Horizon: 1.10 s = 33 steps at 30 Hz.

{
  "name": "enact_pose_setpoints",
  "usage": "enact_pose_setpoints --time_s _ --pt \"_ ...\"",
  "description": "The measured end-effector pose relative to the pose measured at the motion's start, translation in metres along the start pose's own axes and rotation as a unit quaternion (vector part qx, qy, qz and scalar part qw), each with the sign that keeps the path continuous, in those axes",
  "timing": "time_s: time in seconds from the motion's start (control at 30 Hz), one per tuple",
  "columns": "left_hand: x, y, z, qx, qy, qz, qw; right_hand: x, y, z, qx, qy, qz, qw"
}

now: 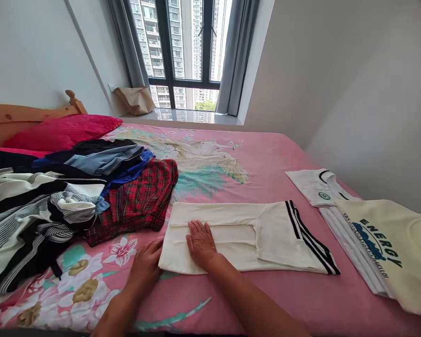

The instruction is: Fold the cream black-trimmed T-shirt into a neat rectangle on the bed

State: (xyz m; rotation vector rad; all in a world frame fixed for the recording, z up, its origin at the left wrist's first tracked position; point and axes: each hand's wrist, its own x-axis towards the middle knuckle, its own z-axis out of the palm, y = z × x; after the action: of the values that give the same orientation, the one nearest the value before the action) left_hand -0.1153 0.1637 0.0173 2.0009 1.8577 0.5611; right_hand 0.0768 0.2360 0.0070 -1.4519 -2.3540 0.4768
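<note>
The fingers of our right hand lie flat and open on the folded cream shirt, which rests on the pink bed. Our left hand meets its left edge; we cannot tell whether those fingers grip. Farther right, a T-shirt reads "ENERGY".

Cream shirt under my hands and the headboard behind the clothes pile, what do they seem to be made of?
Cream shirt: likely soft cotton knit, matte; it lies limp and holds soft folds. Headboard: wood, probably pine, with a clear smooth finish; pale orange tone, a dark knot and a turned knob show.
</note>
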Motion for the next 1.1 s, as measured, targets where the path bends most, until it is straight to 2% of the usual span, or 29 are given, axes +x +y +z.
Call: enact_pose_setpoints --time_s 0.07,0.13,0.2,0.27,0.33,0.4,0.53,0.63,0.67,0.7,0.8,0.83,0.87,0.93,0.97,1.03,1.1 --pt "0.009 0.0 0.009 0.12 0.026 -0.028 0.992 0.003 -0.003 0.002 0.002 0.005 0.014 1.0" --pt "0.019 0.002 0.016 0.152 0.042 -0.067 0.985 0.005 -0.006 0.004 0.001 0.007 0.022 1.0" --pt "0.031 0.003 0.02 0.068 0.063 -0.112 0.989 0.006 -0.008 0.005 0.003 0.01 0.025 1.0" --pt "0.043 0.004 0.021 -0.067 0.081 -0.147 0.984 0.006 -0.01 0.006 0.013 0.015 0.022 1.0" --pt "0.056 0.005 0.023 -0.174 0.084 -0.158 0.968 0.005 -0.01 0.006 0.025 0.023 0.022 0.999" --pt "0.069 0.008 0.026 -0.237 0.082 -0.156 0.955 0.005 -0.009 0.007 0.038 0.034 0.023 0.998" --pt "0.082 0.018 0.035 -0.396 0.078 -0.163 0.9 0.009 -0.009 0.008 0.082 0.071 0.039 0.993" --pt "0.078 0.025 0.038 -0.491 0.052 -0.153 0.856 0.015 -0.012 0.008 0.123 0.083 0.039 0.988" --pt "0.075 0.026 0.039 -0.533 0.038 -0.155 0.831 0.017 -0.015 0.008 0.138 0.079 0.034 0.987" --pt "0.072 0.028 0.039 -0.587 0.022 -0.164 0.792 0.019 -0.018 0.008 0.154 0.071 0.028 0.985" --pt "0.066 0.039 0.034 -0.759 -0.01 -0.192 0.622 0.022 -0.029 0.007 0.223 0.046 0.014 0.974" --pt "0.067 0.047 0.03 -0.795 -0.006 -0.195 0.575 0.023 -0.032 0.005 0.258 0.043 0.014 0.965" --pt "0.069 0.059 0.025 -0.813 0.009 -0.195 0.549 0.024 -0.034 0.001 0.303 0.045 0.016 0.952" --pt "0.076 0.093 0.013 -0.817 0.056 -0.204 0.536 0.025 -0.033 -0.012 0.428 0.066 0.031 0.901" --pt "0.08 0.116 0.007 -0.807 0.081 -0.211 0.545 0.024 -0.028 -0.022 0.503 0.086 0.038 0.859" --pt "0.088 0.171 0.001 -0.775 0.113 -0.206 0.586 0.019 -0.011 -0.05 0.644 0.136 0.036 0.752" --pt "0.095 0.23 0.009 -0.746 0.101 -0.168 0.636 0.007 0.018 -0.083 0.733 0.181 0.027 0.655"
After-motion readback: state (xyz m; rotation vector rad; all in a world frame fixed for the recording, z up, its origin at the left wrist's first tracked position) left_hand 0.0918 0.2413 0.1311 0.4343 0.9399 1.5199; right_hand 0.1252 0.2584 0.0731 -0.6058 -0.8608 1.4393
